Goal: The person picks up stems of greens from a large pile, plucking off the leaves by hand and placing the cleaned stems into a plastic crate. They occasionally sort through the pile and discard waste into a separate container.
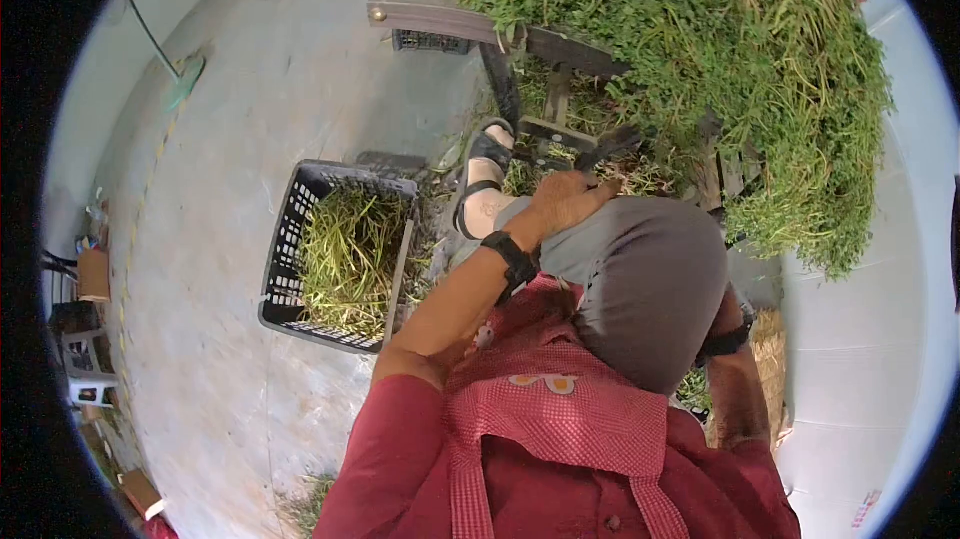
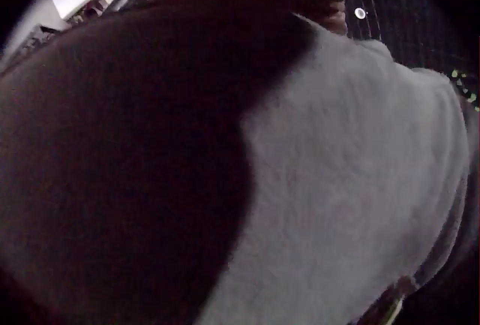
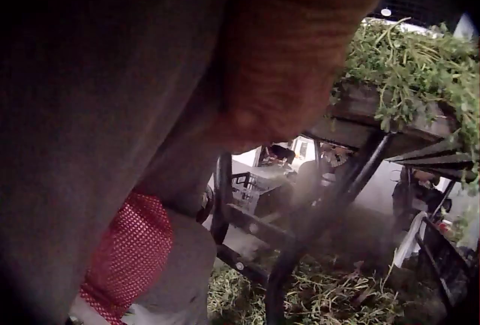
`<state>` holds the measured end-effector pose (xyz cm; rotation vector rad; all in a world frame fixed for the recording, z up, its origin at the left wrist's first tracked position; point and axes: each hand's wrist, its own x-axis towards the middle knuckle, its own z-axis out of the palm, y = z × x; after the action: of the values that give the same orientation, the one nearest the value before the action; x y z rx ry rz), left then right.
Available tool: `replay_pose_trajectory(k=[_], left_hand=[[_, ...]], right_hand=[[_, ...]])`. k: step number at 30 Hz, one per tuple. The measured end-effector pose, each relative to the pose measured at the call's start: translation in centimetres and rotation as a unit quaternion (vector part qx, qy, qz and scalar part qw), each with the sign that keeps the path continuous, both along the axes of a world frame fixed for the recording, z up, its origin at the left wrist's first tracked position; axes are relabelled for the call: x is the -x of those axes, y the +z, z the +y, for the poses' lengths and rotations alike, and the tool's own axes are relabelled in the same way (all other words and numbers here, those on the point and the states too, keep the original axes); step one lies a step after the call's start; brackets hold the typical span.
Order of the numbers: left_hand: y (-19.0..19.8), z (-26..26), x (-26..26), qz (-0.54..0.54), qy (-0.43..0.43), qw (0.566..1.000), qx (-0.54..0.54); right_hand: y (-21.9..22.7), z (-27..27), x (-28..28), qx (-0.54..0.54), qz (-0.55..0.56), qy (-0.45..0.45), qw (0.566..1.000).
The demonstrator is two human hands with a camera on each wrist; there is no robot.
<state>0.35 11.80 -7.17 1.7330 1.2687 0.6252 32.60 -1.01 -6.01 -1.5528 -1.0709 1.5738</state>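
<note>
In the head view my left hand point(image 1: 570, 204) rests on the grey trouser leg point(image 1: 650, 289) below the raised knee, fingers stretched out and holding nothing. Grey cloth point(image 2: 345, 182) fills most of the left wrist view. My right hand point(image 3: 277, 77) lies against the trouser leg on the other side of the knee; its fingers are hidden. Only a little of that hand shows past the knee in the head view. Ahead of both hands, a big heap of leafy green stems point(image 1: 680, 49) covers the table point(image 1: 440, 21) and hangs over its edge.
A black plastic crate point(image 1: 285, 249) with cut stems point(image 1: 350, 264) stands on the floor to the left. More stems lie under the table, around its dark legs point(image 1: 500, 79). A sandalled foot point(image 1: 485, 174) is beside them. A white wall point(image 1: 850, 389) rises at the right.
</note>
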Motion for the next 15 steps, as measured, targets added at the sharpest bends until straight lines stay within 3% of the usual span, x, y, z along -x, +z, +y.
replay_pose_trajectory(k=[2, 6, 8, 9, 10, 13, 15], left_hand=[[0.2, -0.2, -0.6, 0.003, 0.014, 1.0, 0.01], [-3.2, 0.0, -0.5, -0.062, 0.017, 0.997, -0.035], [-2.8, -1.0, 1.4, -0.176, 0.053, 0.978, -0.099], [-2.1, -0.8, 3.4, -0.212, 0.043, 0.974, -0.068], [-1.0, -0.7, 5.3, -0.249, 0.037, 0.967, -0.035], [9.1, -4.9, 8.0, -0.245, 0.098, 0.951, -0.164], [14.8, -8.9, 8.7, -0.225, 0.091, 0.928, -0.283]], right_hand=[[0.0, 0.6, 1.8, -0.003, 0.005, 0.002, 1.0], [0.5, 1.0, 4.1, -0.004, 0.03, 0.003, 1.0], [0.8, 2.0, 5.6, -0.007, 0.047, -0.008, 0.999], [1.0, 2.4, 6.3, -0.01, 0.052, -0.011, 0.999], [2.2, 7.7, 10.3, -0.011, 0.056, -0.013, 0.998], [2.3, 5.5, 10.4, -0.007, 0.07, -0.005, 0.997], [2.7, 5.0, 10.5, -0.022, 0.083, -0.006, 0.996]])
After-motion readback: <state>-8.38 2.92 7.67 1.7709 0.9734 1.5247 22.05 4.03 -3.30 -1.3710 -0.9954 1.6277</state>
